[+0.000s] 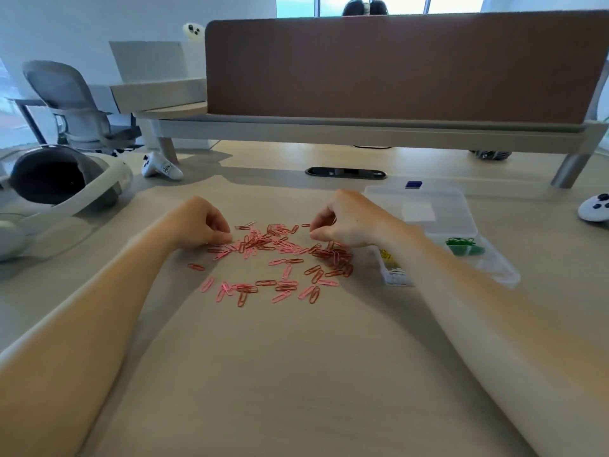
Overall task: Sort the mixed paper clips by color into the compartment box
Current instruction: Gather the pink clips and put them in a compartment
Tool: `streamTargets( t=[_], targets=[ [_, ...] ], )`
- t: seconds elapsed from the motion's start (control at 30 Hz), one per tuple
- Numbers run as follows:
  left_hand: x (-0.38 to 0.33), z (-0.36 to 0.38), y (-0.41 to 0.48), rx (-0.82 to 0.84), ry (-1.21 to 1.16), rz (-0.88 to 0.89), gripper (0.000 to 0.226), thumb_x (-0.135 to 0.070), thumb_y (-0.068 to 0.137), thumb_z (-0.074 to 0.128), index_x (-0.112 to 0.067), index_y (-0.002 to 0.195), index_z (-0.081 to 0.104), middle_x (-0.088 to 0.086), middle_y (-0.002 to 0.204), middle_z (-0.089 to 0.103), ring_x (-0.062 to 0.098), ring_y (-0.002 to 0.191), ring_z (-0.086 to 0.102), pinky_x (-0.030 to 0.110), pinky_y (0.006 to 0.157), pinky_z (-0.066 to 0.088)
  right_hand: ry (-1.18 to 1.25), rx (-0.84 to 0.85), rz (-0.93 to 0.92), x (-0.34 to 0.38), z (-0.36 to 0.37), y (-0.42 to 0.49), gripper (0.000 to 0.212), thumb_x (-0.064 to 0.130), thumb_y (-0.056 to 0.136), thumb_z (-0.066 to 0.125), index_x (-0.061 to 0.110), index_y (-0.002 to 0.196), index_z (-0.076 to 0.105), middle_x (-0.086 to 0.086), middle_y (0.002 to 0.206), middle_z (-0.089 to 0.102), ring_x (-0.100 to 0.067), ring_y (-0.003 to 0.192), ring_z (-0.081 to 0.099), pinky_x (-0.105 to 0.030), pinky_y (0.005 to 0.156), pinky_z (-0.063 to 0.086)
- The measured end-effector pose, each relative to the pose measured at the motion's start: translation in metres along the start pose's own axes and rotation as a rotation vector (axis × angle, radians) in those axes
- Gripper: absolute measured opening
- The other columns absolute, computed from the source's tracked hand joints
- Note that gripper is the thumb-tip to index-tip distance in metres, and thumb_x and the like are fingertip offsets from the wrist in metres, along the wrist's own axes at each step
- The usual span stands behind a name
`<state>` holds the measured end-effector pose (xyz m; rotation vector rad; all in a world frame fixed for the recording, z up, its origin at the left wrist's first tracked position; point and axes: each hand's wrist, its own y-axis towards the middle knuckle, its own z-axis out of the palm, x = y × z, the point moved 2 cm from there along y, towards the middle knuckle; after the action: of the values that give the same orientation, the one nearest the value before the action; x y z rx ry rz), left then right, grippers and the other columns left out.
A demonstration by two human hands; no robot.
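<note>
Pink and red wire paper clips (273, 258) lying mid-bench, unsorted; green, yellow, white already sitting in clear plastic compartment box (494, 265), right. Both hands (201, 222) (346, 219) curling, pinching at clips; hold unclear.

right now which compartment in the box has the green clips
The far right compartment of the clear compartment box, holding the green clips. The yellow clips and white clips sit in compartments along its left edge, beside the right hand.

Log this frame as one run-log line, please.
stage: sorting underway | left hand: pinching at pink/red clips | right hand: pinching at pile | compartment box: green, yellow, white clips inside
</note>
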<state>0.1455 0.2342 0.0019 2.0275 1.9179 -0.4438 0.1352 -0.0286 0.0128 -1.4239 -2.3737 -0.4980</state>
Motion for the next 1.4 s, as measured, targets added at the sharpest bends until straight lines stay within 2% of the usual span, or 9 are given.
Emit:
streamTargets(
  t=[0.13, 0.37, 0.5, 0.67, 0.9, 1.03, 1.1, 1.23, 1.4],
  targets=[
    [0.006, 0.0, 0.002, 0.025, 0.039, 0.003, 0.01, -0.021, 0.079, 0.077, -0.022, 0.072, 0.07, -0.001, 0.079, 0.07, 0.019, 0.08, 0.062, 0.033, 0.083, 0.05, 0.013, -0.006, -0.031, 0.018, 0.008, 0.024, 0.014, 0.02, 0.086, 0.072, 0.016, 0.099, 0.077, 0.005, 0.092, 0.072, 0.0, 0.076, 0.061, -0.015, 0.069, 0.045],
    [0.019, 0.003, -0.001, -0.161, -0.226, 0.015, 0.002, -0.01, 0.086, 0.068, -0.009, 0.086, 0.069, 0.005, 0.074, 0.072, 0.018, 0.069, 0.068, 0.032, 0.081, 0.054, 0.012, -0.037, -0.049, 0.047, 0.039, 0.072, 0.017, 0.014, 0.089, 0.067, 0.014, 0.104, 0.075, -0.003, 0.1, 0.072, -0.012, 0.085, 0.063, -0.026, 0.08, 0.05],
    [0.022, 0.004, -0.004, -0.189, -0.292, 0.024, 0.011, -0.004, 0.087, 0.065, -0.009, 0.095, 0.069, 0.006, 0.082, 0.074, 0.019, 0.075, 0.072, 0.024, 0.075, 0.055, -0.019, -0.016, 0.004, 0.049, 0.058, 0.093, 0.025, 0.013, 0.086, 0.068, 0.016, 0.111, 0.071, -0.006, 0.109, 0.07, -0.022, 0.097, 0.065, -0.036, 0.092, 0.052],
    [0.025, 0.004, -0.003, -0.198, -0.311, 0.016, 0.015, -0.01, 0.081, 0.074, -0.013, 0.095, 0.072, 0.002, 0.077, 0.074, 0.015, 0.071, 0.072, 0.029, 0.076, 0.058, -0.084, 0.027, 0.013, 0.05, 0.063, 0.106, 0.007, 0.021, 0.084, 0.073, 0.018, 0.09, 0.075, -0.004, 0.098, 0.071, -0.022, 0.088, 0.066, -0.036, 0.085, 0.054],
    [0.006, 0.008, -0.005, -0.299, -0.416, 0.07, 0.012, -0.013, 0.078, 0.077, -0.016, 0.087, 0.071, 0.006, 0.074, 0.073, 0.016, 0.068, 0.07, 0.028, 0.072, 0.058, -0.125, -0.052, -0.012, 0.049, 0.059, 0.091, 0.009, 0.014, 0.087, 0.068, 0.01, 0.092, 0.074, -0.007, 0.095, 0.071, -0.023, 0.082, 0.066, -0.039, 0.079, 0.057],
    [-0.032, 0.013, -0.008, -0.228, -0.399, 0.214, 0.011, -0.007, 0.079, 0.075, -0.015, 0.086, 0.072, 0.007, 0.077, 0.074, 0.017, 0.071, 0.072, 0.033, 0.076, 0.059, -0.048, -0.163, -0.038, 0.037, 0.019, 0.062, 0.012, 0.013, 0.09, 0.063, 0.007, 0.089, 0.074, -0.002, 0.09, 0.07, -0.014, 0.08, 0.062, -0.027, 0.07, 0.049],
    [-0.06, 0.018, -0.009, -0.186, -0.33, 0.312, 0.011, -0.01, 0.079, 0.076, -0.019, 0.085, 0.073, 0.0, 0.076, 0.073, 0.009, 0.067, 0.071, 0.026, 0.073, 0.059, -0.032, -0.164, -0.025, 0.025, -0.009, 0.039, 0.012, 0.016, 0.091, 0.064, 0.009, 0.09, 0.073, 0.003, 0.084, 0.064, -0.009, 0.076, 0.057, -0.02, 0.062, 0.041],
    [-0.128, 0.03, -0.018, -0.056, -0.304, 0.482, 0.013, -0.015, 0.077, 0.077, -0.015, 0.09, 0.074, -0.002, 0.081, 0.073, 0.003, 0.068, 0.069, 0.012, 0.067, 0.054, -0.07, -0.053, 0.065, -0.009, -0.053, -0.014, 0.008, 0.022, 0.089, 0.068, 0.016, 0.086, 0.072, 0.011, 0.077, 0.062, -0.002, 0.071, 0.055, -0.021, 0.063, 0.042],
    [-0.19, 0.06, -0.03, 0.127, -0.241, 0.632, 0.014, -0.014, 0.075, 0.08, -0.013, 0.088, 0.074, -0.004, 0.078, 0.073, 0.004, 0.068, 0.068, 0.019, 0.072, 0.057, -0.028, 0.102, 0.233, -0.052, -0.073, -0.076, 0.007, 0.023, 0.084, 0.073, 0.023, 0.078, 0.07, 0.01, 0.07, 0.065, -0.005, 0.064, 0.056, -0.021, 0.06, 0.044]
  ],
)
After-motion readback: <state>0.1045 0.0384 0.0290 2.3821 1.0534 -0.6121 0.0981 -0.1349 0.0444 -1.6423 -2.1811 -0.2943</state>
